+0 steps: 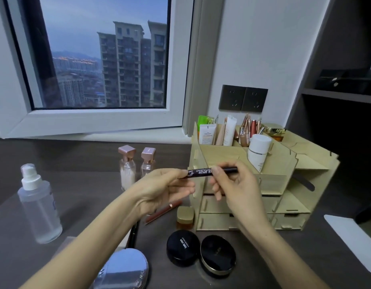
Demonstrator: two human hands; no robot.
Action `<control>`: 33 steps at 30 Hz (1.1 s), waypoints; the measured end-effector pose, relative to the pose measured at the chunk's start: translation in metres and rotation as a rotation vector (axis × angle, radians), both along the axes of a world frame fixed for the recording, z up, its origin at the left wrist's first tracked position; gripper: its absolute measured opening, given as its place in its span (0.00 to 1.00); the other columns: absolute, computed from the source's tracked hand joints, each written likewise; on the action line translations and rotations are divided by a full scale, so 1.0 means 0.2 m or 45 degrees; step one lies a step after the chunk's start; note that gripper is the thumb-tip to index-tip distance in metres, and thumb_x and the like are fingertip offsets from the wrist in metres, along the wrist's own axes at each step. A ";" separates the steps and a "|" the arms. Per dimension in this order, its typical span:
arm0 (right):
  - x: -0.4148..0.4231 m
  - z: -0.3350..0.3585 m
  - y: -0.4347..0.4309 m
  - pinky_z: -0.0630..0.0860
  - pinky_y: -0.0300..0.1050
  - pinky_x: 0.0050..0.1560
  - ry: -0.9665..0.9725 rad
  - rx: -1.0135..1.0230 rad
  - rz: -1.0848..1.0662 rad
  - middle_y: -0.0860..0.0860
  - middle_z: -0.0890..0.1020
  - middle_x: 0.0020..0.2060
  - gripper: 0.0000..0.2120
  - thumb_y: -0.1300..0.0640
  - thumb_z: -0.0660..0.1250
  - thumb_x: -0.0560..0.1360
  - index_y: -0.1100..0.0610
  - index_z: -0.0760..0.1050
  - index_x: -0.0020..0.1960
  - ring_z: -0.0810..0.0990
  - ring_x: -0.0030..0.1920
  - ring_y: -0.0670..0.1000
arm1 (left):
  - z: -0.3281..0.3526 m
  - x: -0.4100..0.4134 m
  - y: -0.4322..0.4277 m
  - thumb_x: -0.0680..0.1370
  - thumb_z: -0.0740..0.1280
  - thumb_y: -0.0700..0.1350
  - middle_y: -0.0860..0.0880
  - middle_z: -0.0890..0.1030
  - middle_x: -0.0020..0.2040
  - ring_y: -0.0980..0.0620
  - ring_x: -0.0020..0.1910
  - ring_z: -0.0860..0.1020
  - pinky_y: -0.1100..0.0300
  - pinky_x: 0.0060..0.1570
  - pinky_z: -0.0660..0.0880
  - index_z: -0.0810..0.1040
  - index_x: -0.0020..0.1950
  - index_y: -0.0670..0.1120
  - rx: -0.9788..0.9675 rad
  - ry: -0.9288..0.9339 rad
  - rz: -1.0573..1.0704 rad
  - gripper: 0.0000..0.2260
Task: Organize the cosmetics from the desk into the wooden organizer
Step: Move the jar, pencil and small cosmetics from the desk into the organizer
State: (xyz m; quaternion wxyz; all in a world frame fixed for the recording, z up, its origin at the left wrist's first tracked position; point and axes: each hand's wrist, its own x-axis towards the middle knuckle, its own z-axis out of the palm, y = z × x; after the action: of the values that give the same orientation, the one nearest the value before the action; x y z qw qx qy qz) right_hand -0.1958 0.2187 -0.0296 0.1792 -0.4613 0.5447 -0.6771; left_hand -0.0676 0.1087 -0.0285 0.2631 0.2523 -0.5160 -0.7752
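Currently both hands are holding a slim black eyebrow pencil with white lettering (201, 172) level in mid-air, just in front of the pale plywood organizer (295, 207). Left hand (159, 190) is pinching the pencil's 9 o'clock end; right hand (236, 188) is pinching its 3 o'clock half. A round black compact with white lettering (182, 248) is sitting on the dark desk (86, 184) at 6 o'clock of the hands, and a clear plastic spray bottle (37, 205) is standing at 9 o'clock.
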 end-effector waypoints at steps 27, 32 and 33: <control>-0.88 0.47 -0.62 0.68 0.52 0.56 1.532 1.100 -0.995 0.58 0.80 0.50 0.18 0.51 0.51 0.81 0.60 0.75 0.56 0.77 0.53 0.60 | -0.30 0.05 -0.37 0.75 0.63 0.38 0.44 0.81 0.38 0.53 0.32 0.78 0.71 0.23 0.70 0.77 0.41 0.43 -0.974 -0.802 0.506 0.05; -0.89 0.45 -0.63 0.70 0.50 0.50 1.373 1.086 -1.085 0.58 0.79 0.43 0.22 0.48 0.51 0.81 0.64 0.76 0.52 0.77 0.48 0.60 | -0.38 0.10 -0.37 0.74 0.63 0.40 0.51 0.78 0.33 0.48 0.39 0.78 0.62 0.31 0.68 0.72 0.36 0.47 -1.130 -1.096 0.483 0.07; -0.89 0.44 -0.64 0.71 0.48 0.45 1.261 1.001 -1.093 0.58 0.78 0.42 0.20 0.49 0.53 0.80 0.65 0.76 0.51 0.76 0.44 0.59 | -0.39 0.12 -0.37 0.74 0.63 0.40 0.49 0.79 0.36 0.46 0.43 0.79 0.60 0.34 0.68 0.73 0.37 0.46 -1.160 -1.154 0.496 0.06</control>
State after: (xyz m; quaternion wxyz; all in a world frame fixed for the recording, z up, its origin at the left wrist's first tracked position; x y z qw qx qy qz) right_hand -0.3740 0.0911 0.0578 -0.2139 -0.3613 0.8938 -0.1576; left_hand -0.0442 0.0346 -0.1065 0.2357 0.5052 -0.7961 -0.2356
